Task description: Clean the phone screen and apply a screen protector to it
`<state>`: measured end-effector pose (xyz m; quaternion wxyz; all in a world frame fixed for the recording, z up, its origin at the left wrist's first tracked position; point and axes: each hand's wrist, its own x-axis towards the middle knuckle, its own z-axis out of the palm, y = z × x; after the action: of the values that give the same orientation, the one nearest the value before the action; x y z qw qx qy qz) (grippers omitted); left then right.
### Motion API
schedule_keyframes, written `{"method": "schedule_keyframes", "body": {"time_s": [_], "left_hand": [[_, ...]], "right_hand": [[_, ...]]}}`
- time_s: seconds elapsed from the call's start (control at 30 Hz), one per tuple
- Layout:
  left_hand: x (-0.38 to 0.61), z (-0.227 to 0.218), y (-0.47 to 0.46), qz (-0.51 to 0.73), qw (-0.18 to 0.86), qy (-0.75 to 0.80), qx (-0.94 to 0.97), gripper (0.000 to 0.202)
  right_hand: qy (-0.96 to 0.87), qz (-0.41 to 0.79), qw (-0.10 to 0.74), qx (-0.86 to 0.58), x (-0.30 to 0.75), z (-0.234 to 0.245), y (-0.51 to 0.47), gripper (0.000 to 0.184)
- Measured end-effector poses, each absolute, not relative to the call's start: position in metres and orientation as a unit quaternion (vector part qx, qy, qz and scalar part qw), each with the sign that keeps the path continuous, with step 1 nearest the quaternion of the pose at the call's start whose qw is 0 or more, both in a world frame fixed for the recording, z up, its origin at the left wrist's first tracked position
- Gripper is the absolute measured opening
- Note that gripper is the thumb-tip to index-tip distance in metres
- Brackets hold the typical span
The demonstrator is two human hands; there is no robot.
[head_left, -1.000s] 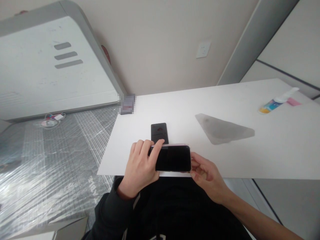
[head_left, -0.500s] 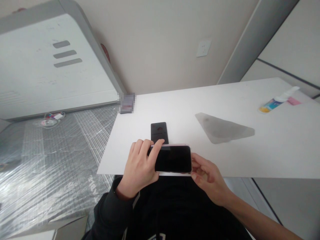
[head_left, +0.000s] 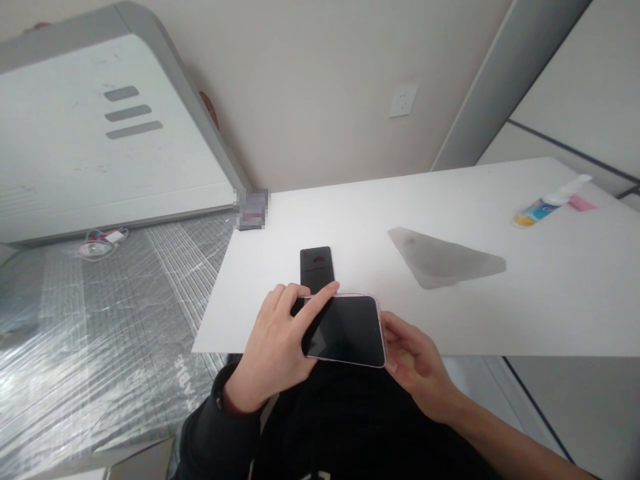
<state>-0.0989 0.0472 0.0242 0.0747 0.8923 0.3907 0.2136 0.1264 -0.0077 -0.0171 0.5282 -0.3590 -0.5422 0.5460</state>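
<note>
A smartphone [head_left: 347, 331] with a dark screen and a clear, pinkish edge like a case is held sideways over the table's front edge. My left hand [head_left: 280, 333] wraps round its left end, with the index finger along the top edge. At the other end, my right hand [head_left: 415, 360] touches the phone's right edge with curled fingers; the fingertips are partly hidden behind it. Just beyond the phone, a flat black rectangular object [head_left: 316, 267] lies on the white table [head_left: 360, 227], its near end covered by my left hand and the phone.
A grey, roughly triangular cloth [head_left: 445, 259] lies right of centre on the table. Farther right are a spray bottle [head_left: 543, 208] on its side and a pink item [head_left: 583, 203]. A blurred-out object [head_left: 253, 208] sits at the far left corner, by a white panel [head_left: 120, 147].
The phone's right end has swung down toward my body, so it tilts more, and its screen shows more reflection. Both hands remain on it; my right hand has shifted slightly down.
</note>
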Motion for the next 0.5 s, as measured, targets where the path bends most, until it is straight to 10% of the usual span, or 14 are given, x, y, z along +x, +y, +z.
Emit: {"method": "schedule_keyframes", "body": {"time_s": [0.5], "left_hand": [[-0.081, 0.014, 0.039, 0.340, 0.327, 0.340, 0.814, 0.084]], "right_hand": [[-0.455, 0.632, 0.535, -0.328, 0.123, -0.010, 0.001, 0.032]]}}
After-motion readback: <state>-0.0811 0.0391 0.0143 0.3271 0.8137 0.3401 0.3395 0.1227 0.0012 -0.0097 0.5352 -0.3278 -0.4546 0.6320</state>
